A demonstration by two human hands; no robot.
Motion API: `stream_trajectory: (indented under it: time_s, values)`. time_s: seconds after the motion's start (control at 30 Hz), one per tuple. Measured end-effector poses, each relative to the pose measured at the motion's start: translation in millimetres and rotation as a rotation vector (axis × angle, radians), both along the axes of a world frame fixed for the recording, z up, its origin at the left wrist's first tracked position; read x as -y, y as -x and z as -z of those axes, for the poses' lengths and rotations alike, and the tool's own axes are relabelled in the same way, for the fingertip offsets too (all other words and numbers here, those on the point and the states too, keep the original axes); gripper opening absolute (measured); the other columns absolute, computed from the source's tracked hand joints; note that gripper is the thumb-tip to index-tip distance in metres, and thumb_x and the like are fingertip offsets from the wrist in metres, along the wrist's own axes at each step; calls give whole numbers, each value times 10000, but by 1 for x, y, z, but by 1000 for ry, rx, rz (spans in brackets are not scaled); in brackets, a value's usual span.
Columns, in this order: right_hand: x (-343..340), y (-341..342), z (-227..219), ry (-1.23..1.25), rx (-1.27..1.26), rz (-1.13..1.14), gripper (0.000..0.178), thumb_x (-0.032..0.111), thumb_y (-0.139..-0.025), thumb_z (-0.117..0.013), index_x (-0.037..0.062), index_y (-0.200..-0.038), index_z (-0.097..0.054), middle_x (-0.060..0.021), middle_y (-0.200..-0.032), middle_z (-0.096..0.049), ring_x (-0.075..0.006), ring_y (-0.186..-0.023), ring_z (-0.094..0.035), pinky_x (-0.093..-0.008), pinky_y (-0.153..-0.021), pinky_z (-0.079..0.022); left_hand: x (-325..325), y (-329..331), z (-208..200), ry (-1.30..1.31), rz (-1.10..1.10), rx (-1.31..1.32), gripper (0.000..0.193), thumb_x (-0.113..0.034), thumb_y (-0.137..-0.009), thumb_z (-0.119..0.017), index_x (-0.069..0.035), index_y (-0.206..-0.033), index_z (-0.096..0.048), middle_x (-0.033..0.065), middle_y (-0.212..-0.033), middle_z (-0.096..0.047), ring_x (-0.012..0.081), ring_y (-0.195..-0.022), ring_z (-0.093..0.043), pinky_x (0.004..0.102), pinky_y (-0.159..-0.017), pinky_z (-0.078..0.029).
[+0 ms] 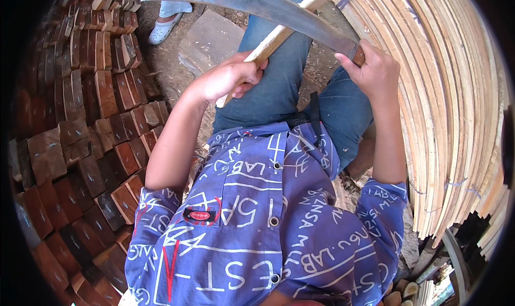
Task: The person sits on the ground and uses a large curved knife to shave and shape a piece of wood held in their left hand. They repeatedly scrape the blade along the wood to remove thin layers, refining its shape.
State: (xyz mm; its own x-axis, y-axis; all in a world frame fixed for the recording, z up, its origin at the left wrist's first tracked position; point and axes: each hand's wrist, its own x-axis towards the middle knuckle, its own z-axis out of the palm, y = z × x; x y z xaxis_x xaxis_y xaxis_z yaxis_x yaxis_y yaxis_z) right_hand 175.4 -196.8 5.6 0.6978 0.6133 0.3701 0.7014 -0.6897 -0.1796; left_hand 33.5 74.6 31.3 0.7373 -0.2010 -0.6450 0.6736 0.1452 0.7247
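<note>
My left hand (233,78) is closed around the lower part of a pale, squared wooden stick (271,42), whose near end pokes out below my fist. The stick slants up to the right above my jeans-clad thigh (279,83). In my right hand (374,67) is the short brown handle of a machete (236,4), the thumb lying along it. Its long, curved grey blade reaches left across the stick, with the tip at the upper left. Blade and stick overlap in view; whether they touch I cannot tell.
Stacked dark reddish-brown wood blocks (88,139) fill the left side. Tied bundles of long pale wooden strips (429,102) stand close on the right. Ahead, a flat board (212,43) lies on the ground, near a foot in a pale clog (163,30). Round wood pieces (410,290) lie lower right.
</note>
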Motion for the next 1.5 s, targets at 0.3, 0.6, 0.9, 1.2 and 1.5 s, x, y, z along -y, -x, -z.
stream_trajectory:
  time_s: [0.3, 0.6, 0.9, 1.2, 1.5]
  values:
    - [93, -25, -12, -205, -562, 658, 586, 488, -937, -529, -45, -693, -551, -47, -560, -420, -146, -555, -399, -319, -534, -347, 4, -2, 5, -35, 23, 28, 249, -204, -754, -566, -48, -929, -482, -16, -687, -426, 62, -492, -376, 228, -429, -292]
    - [-36, 44, -36, -66, -375, -21, 545, 561, -765, -702, 50, -639, -562, -103, -520, -571, -312, -440, -540, -369, -424, -413, 12, 4, -5, -129, -37, 44, 255, -241, -799, -544, -40, -943, -484, -19, -663, -413, 66, -499, -368, 230, -437, -290]
    - [-24, 2, -19, 44, -13, -98, 586, 627, -736, -682, 53, -663, -584, -101, -518, -557, -296, -462, -564, -359, -430, -426, -2, 21, -9, -211, -75, 104, 286, -182, -741, -542, -28, -973, -476, -16, -656, -421, 62, -482, -368, 231, -428, -296]
    - [100, -19, -17, -436, -893, 783, 463, 444, -918, -579, 73, -665, -467, -24, -501, -439, -123, -392, -404, -299, -387, -349, -33, 42, 6, 13, -144, 49, 200, -162, -750, -523, -58, -914, -479, -37, -643, -385, 55, -502, -326, 229, -431, -255]
    - [71, 58, 43, -682, -1215, 857, 265, 219, -842, -714, 74, -747, -513, 29, -497, -396, -89, -375, -383, -261, -361, -320, -30, 32, -4, -131, -75, 69, 280, -218, -728, -561, -40, -930, -486, 26, -707, -480, 78, -519, -418, 231, -451, -327]
